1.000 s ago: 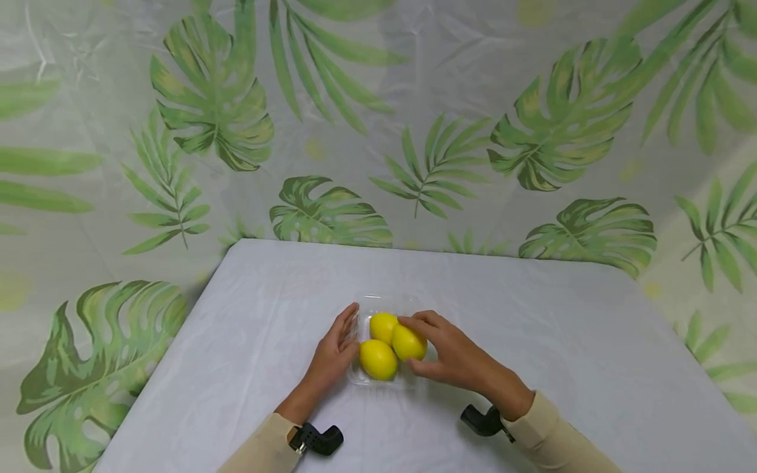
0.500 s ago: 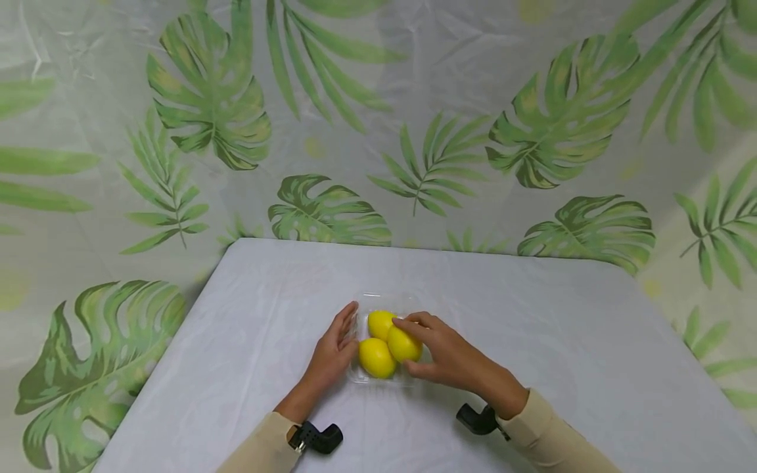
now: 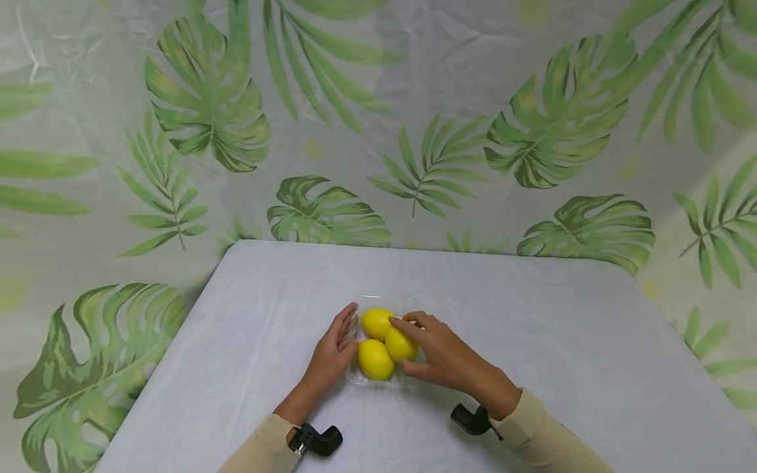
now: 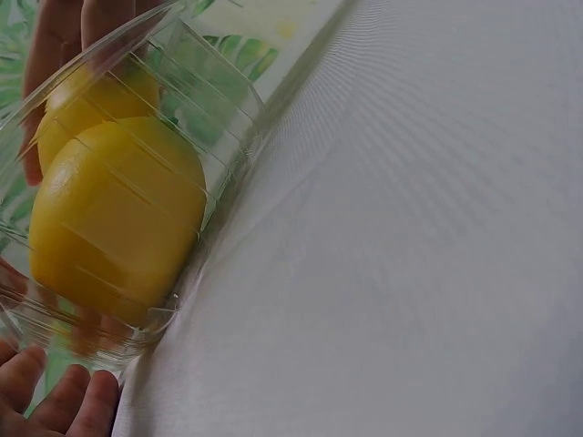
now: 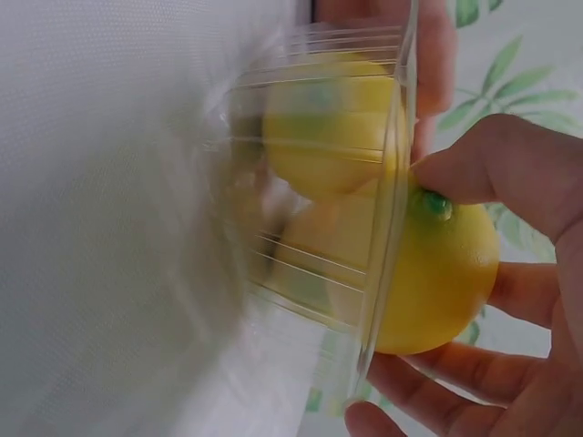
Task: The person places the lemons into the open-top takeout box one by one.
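Observation:
Three yellow lemons sit in a clear plastic box on the table. One lemon [image 3: 376, 359] lies at the near left and another lemon [image 3: 376, 322] at the far side. My right hand [image 3: 446, 348] holds the third lemon [image 5: 446, 273] between thumb and fingers, at the box's right side. In the right wrist view, this lemon, with a green tip, stands partly above the rim of the box [image 5: 387, 255]. My left hand [image 3: 333, 348] rests along the left wall, its fingers fairly straight. Some fingertips [image 4: 64, 401] show beside the wall in the left wrist view.
A white cloth covers the table [image 3: 532, 315]. Behind it hangs a leaf-printed curtain [image 3: 443, 85]. Black wrist cameras, one on the left wrist [image 3: 322, 439] and one on the right [image 3: 470, 419], sit low over the cloth near the forearms.
My right hand has moved slightly left with its lemon, which now sits closer against the others. The far lemon has shifted left. My left hand stays nearly still.

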